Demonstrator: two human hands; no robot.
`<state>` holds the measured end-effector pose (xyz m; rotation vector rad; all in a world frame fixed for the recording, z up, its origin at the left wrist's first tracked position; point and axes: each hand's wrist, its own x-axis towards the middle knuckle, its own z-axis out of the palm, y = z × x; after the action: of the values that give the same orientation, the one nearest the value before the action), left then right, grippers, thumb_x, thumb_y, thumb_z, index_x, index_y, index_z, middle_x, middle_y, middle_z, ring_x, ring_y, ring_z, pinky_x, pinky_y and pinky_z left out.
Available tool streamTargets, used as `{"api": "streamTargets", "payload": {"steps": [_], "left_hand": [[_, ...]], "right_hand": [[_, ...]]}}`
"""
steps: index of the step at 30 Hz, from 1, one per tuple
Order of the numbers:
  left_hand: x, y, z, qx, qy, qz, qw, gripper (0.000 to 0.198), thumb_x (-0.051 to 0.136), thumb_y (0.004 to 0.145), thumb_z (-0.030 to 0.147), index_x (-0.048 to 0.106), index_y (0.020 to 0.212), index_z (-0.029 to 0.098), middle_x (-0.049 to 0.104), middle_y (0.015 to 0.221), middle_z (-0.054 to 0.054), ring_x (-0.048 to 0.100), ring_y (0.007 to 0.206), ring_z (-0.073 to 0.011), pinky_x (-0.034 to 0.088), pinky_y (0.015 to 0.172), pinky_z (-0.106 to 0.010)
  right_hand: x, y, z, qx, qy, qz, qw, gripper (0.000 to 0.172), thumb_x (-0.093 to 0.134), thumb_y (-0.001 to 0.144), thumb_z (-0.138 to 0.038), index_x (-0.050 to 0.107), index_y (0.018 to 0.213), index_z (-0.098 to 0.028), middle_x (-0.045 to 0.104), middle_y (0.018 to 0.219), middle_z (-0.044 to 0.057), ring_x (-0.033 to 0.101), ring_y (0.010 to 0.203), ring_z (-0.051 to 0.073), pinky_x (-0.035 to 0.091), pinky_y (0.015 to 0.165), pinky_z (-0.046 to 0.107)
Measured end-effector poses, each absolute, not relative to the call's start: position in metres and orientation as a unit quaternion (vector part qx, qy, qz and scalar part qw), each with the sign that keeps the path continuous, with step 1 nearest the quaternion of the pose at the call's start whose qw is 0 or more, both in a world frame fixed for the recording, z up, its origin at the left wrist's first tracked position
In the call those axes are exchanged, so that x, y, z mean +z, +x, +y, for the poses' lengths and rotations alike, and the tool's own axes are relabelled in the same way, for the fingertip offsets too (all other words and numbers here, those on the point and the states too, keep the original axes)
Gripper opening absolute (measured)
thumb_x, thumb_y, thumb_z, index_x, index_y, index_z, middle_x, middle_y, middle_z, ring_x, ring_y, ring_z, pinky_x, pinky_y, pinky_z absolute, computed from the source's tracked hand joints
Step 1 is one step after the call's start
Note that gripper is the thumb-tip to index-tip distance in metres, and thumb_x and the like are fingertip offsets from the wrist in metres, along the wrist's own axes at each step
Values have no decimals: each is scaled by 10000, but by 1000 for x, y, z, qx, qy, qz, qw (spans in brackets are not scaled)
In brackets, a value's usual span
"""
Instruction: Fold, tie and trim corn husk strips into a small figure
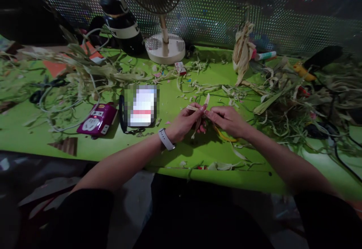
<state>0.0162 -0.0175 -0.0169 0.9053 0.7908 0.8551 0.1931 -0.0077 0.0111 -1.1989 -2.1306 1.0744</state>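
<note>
Several strips of dried corn husk (207,99) are pinched in my left hand (185,122), which has a pale watch strap at its wrist. One pale strip end points up between the hands, and others poke out to the left and hang below. My right hand (227,121) meets the left at the fingertips, its thumb and fingers closed on the same husk piece; the exact grip point is partly hidden. Under my right hand lies a curved yellow thing (224,136), mostly covered, its kind unclear. Loose husk scraps (219,166) lie along the table's front edge.
On the green table (169,155) stand a fan (165,49) and a dark bottle (124,30). A lit phone (143,107) and purple power socket (97,120) are left. Husk heaps (285,106) spread right; a husk bundle (242,51) stands behind, beside a marker (265,55).
</note>
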Motion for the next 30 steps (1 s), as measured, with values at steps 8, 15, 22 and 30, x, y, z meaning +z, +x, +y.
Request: {"api": "streamTargets", "payload": {"steps": [8, 15, 22, 30], "left_hand": [[-15, 12, -11, 344, 304, 330, 825, 231, 545, 882, 394, 547, 893, 164, 633, 579, 21, 556, 390, -86, 363, 359, -170], [-17, 10, -10, 294, 284, 281, 869, 235, 632, 833, 378, 515, 867, 178, 662, 617, 1, 635, 473, -129, 477, 441, -204], [-21, 11, -11, 334, 303, 282, 847, 219, 677, 808, 294, 518, 899, 174, 652, 595, 8, 632, 476, -119, 499, 450, -193], [-10, 10, -12, 345, 321, 289, 833, 303, 751, 732, 297, 485, 819, 181, 599, 589, 61, 594, 447, -82, 434, 394, -155]], "right_hand": [[8, 192, -6, 372, -445, -776, 246, 317, 416, 887, -312, 414, 590, -201, 402, 570, -36, 370, 546, 107, 290, 557, 254], [11, 195, -1, 310, -426, -822, 214, 312, 374, 892, -329, 400, 605, -211, 419, 566, -24, 400, 543, 122, 283, 566, 265], [9, 194, 0, 274, -425, -832, 227, 301, 396, 868, -309, 331, 588, -220, 372, 549, -29, 357, 531, 123, 249, 563, 279], [10, 195, 1, 267, -457, -800, 282, 330, 409, 863, -316, 327, 556, -224, 370, 534, -28, 356, 527, 125, 256, 569, 289]]}}
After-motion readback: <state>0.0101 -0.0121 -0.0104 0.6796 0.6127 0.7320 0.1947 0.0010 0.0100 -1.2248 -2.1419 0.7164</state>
